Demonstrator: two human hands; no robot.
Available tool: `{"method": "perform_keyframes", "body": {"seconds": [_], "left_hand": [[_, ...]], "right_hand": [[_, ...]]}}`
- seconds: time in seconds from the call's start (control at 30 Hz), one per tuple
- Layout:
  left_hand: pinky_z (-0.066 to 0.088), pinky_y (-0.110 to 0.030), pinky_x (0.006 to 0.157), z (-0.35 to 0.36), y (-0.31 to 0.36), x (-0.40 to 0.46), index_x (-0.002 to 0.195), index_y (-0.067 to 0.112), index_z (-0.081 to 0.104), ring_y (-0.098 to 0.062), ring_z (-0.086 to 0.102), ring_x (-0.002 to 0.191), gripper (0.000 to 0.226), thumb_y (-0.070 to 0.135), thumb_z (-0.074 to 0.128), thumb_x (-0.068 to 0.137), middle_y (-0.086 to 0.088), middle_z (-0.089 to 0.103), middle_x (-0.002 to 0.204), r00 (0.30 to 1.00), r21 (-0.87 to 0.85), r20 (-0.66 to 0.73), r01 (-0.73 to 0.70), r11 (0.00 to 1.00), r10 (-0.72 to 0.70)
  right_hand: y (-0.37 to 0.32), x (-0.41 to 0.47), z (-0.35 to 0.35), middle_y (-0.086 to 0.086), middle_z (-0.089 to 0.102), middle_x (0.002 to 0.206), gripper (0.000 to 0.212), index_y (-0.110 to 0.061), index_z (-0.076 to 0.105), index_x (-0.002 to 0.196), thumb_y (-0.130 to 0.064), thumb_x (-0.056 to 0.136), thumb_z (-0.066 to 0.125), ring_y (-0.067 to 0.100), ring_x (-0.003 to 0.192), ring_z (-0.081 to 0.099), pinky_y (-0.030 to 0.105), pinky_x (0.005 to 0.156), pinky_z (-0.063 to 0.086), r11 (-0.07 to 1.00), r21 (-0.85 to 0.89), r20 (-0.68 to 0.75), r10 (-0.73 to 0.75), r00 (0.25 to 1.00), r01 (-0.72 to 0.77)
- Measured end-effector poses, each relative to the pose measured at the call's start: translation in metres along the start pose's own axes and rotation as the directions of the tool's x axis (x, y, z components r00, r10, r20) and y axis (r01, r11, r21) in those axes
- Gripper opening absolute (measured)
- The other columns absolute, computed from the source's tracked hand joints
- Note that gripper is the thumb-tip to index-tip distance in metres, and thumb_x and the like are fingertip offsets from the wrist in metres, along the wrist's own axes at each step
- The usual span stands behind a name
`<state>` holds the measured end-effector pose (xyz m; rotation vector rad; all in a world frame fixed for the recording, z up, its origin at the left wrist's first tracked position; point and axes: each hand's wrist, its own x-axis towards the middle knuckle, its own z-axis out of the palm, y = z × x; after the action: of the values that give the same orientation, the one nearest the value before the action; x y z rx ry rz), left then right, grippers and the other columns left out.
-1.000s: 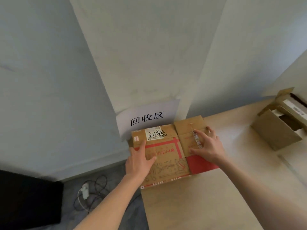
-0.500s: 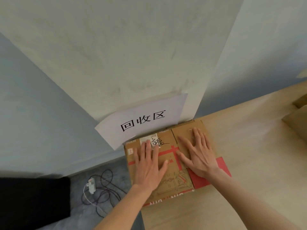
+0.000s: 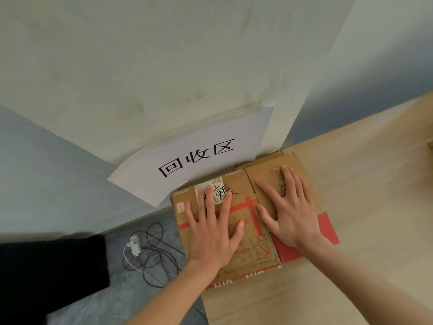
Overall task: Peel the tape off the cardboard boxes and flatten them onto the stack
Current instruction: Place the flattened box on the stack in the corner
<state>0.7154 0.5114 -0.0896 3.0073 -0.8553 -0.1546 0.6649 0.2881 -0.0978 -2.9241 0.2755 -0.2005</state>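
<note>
1. The flattened cardboard box (image 3: 248, 221) is laid on the near-left corner of the wooden table (image 3: 365, 207), its far edge close against the wall (image 3: 164, 66). That spot is judged to be the stack, since a paper sign (image 3: 199, 156) taped to the wall hangs directly over it.
2. The left hand (image 3: 214, 233) is spread flat on the left panel, fingers straight and splayed, with fingertips reaching onto the white shipping label (image 3: 210, 191). Nothing is gripped; the panel is only pressed down.
3. The right hand (image 3: 289, 212) is likewise laid open and flat on the right panel, fingers extended toward the wall. Nothing is held by it either.
4. Both palms are placed 1 to each side of the centre seam, presumably so that pressure is shared and neither half can spring back up.
5. The box is aligned roughly square with the table edge, with its left edge seen against the grey floor (image 3: 117, 289) below, where a tangled cable with a small white adapter (image 3: 134, 245) is lying.
6. A strip of what may be tape residue can be seen beside the right fingers (image 3: 288, 181); whether it is attached cannot be told.
7. The step in hand is judged to be final flattening, with this box nearly done.
</note>
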Motion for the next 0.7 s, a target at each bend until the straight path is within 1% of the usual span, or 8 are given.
{"method": "perform_keyframes", "body": {"seconds": [0.17,0.33,0.4,0.47,0.53,0.57,0.63,0.7], "left_hand": [[0.011,-0.072,0.117,0.004,0.001,0.001,0.162,0.022,0.020,-0.042,0.004,0.155,0.077,0.068,0.019,0.101,-0.023,0.004,0.168,1.000,0.016,-0.010,-0.004,1.000,0.004],[0.009,-0.071,0.117,-0.002,0.001,0.000,0.162,0.023,0.020,-0.042,0.004,0.155,0.076,0.068,0.016,0.101,-0.023,0.003,0.168,1.000,0.022,0.014,-0.003,1.000,0.003],[0.005,-0.070,0.118,-0.007,0.002,-0.001,0.162,0.024,0.013,-0.040,-0.002,0.156,0.076,0.069,0.013,0.100,-0.022,-0.003,0.168,0.998,0.015,0.060,0.016,1.000,-0.017],[-0.002,-0.069,0.119,-0.014,0.002,0.000,0.163,0.027,0.002,-0.037,-0.014,0.155,0.078,0.070,0.007,0.098,-0.019,-0.015,0.168,0.993,-0.001,0.111,0.035,0.999,-0.035],[-0.008,-0.067,0.119,-0.026,0.000,0.002,0.162,0.030,-0.002,-0.033,-0.022,0.153,0.078,0.071,0.009,0.096,-0.014,-0.023,0.166,0.988,-0.063,0.151,0.047,0.997,-0.037],[-0.008,-0.066,0.120,-0.035,0.000,0.002,0.161,0.030,0.000,-0.031,-0.022,0.154,0.078,0.070,0.014,0.097,-0.010,-0.022,0.167,0.988,-0.092,0.151,0.045,0.995,-0.031],[-0.005,-0.063,0.122,-0.055,-0.001,-0.004,0.161,0.027,0.008,-0.026,-0.016,0.155,0.075,0.066,0.026,0.099,-0.006,-0.013,0.169,0.994,-0.109,0.109,0.017,0.994,-0.005],[-0.003,-0.060,0.124,-0.078,0.000,-0.015,0.161,0.026,0.012,-0.024,-0.009,0.157,0.075,0.064,0.031,0.100,-0.004,-0.004,0.171,0.998,-0.108,0.064,-0.019,0.994,0.026]], "right_hand": [[0.002,0.001,0.004,0.016,0.012,0.166,0.065,-0.050,0.023,0.156,-0.072,0.095,0.031,0.031,0.156,0.009,0.049,0.125,0.013,0.999,-0.035,0.020,0.003,1.000,-0.002],[-0.002,0.002,-0.003,0.017,0.011,0.166,0.064,-0.049,0.019,0.156,-0.071,0.096,0.028,0.032,0.155,0.009,0.050,0.125,0.013,0.998,-0.063,0.034,0.018,0.999,-0.016],[-0.006,0.001,-0.009,0.018,0.011,0.166,0.064,-0.049,0.017,0.157,-0.071,0.097,0.024,0.034,0.155,0.010,0.049,0.125,0.013,0.996,-0.082,0.062,0.026,0.998,-0.021],[-0.011,0.002,-0.018,0.021,0.010,0.167,0.064,-0.049,0.013,0.157,-0.071,0.098,0.018,0.035,0.155,0.011,0.048,0.125,0.012,0.993,-0.118,0.098,0.032,0.995,-0.020],[-0.014,0.004,-0.030,0.020,0.005,0.168,0.065,-0.049,0.008,0.158,-0.073,0.097,0.012,0.034,0.155,0.010,0.046,0.125,0.012,0.988,-0.151,0.134,0.030,0.990,-0.010],[-0.016,0.004,-0.037,0.017,0.003,0.168,0.067,-0.049,0.004,0.158,-0.074,0.096,0.008,0.033,0.155,0.008,0.046,0.125,0.012,0.987,-0.157,0.155,0.033,0.987,-0.009],[-0.021,0.001,-0.055,0.014,0.001,0.169,0.069,-0.048,-0.002,0.158,-0.076,0.095,0.006,0.030,0.156,0.005,0.045,0.125,0.013,0.991,-0.131,0.180,0.055,0.982,-0.032],[-0.028,-0.009,-0.077,0.011,0.006,0.169,0.069,-0.047,0.001,0.158,-0.076,0.096,0.010,0.029,0.156,0.008,0.045,0.125,0.016,0.994,-0.089,0.174,0.085,0.981,-0.071]]}}
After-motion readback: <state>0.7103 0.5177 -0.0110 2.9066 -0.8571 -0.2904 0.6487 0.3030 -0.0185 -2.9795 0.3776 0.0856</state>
